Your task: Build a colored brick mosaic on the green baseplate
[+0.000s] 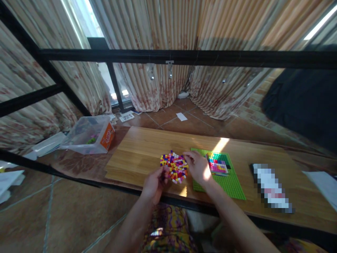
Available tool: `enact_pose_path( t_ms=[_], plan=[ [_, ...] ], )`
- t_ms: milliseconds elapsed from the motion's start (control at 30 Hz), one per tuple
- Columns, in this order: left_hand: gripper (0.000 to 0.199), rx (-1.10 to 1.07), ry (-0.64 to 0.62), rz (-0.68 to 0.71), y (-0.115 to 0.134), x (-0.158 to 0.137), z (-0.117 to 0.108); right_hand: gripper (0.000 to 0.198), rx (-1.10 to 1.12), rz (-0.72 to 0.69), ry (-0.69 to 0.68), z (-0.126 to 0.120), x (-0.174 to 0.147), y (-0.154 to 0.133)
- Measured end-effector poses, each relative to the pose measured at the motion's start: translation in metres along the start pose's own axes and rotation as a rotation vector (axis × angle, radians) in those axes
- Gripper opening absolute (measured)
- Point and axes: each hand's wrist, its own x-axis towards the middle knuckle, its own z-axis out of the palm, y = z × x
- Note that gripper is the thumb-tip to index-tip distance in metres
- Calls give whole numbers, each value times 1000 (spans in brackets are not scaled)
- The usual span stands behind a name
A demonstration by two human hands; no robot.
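A pile of small coloured building bricks [175, 166] in yellow, purple, red, orange, white and pink lies on the wooden board. My left hand [154, 182] is at the pile's near left edge, fingers curled together; what they hold, if anything, is too small to make out. At the pile's right edge is my right hand [198, 167], thumb and fingertips pinched; I cannot see what is between them. Partly under my right hand and wrist lies a green studded baseplate [231, 186]. On it sits a block of many-coloured bricks [218, 163] with a dark piece at its right side.
A clear plastic box [84, 135] with an orange label and a few green and pink pieces stands left of the wooden board [134, 151]. A pixelated, dark-edged flat object [271, 188] lies to the right. A black metal bar [168, 56] crosses in front of the curtains.
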Motion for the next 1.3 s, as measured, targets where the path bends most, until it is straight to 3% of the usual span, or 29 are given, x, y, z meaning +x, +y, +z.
enact_pose_path(
  t_ms=[167, 233, 333, 567, 800, 967, 1100, 1167, 1200, 1300],
  plan=[
    [13, 582, -1, 343, 27, 47, -4, 27, -270, -59, -236, 10, 35, 32],
    [15, 924, -18, 510, 38, 69, 4, 27, -313, -79, -290, 14, 37, 36],
    [25, 1448, -118, 599, 51, 95, 23, 28, -312, -72, -298, 17, 37, 37],
    [21, 1590, -298, 581, 54, 114, 48, 26, -289, -74, -299, 16, 35, 41],
    [10, 1430, -230, 540, 56, 116, 46, 20, -241, -48, -273, 13, 33, 37],
    [20, 1108, -130, 467, 46, 89, 39, 19, -100, 48, -95, -1, 26, 36],
    [27, 827, -148, 256, 13, 48, 35, 20, 76, 29, -82, -13, 6, 15],
    [20, 345, -196, -47, -2, 29, 36, 19, 162, -14, -154, -17, -5, 2],
    [18, 195, -216, -135, -6, 23, 36, 19, 192, -38, -191, -18, -10, -2],
    [15, -9, -228, -237, -9, 13, 36, 22, 196, -43, -159, -19, -15, 1]
  ],
)
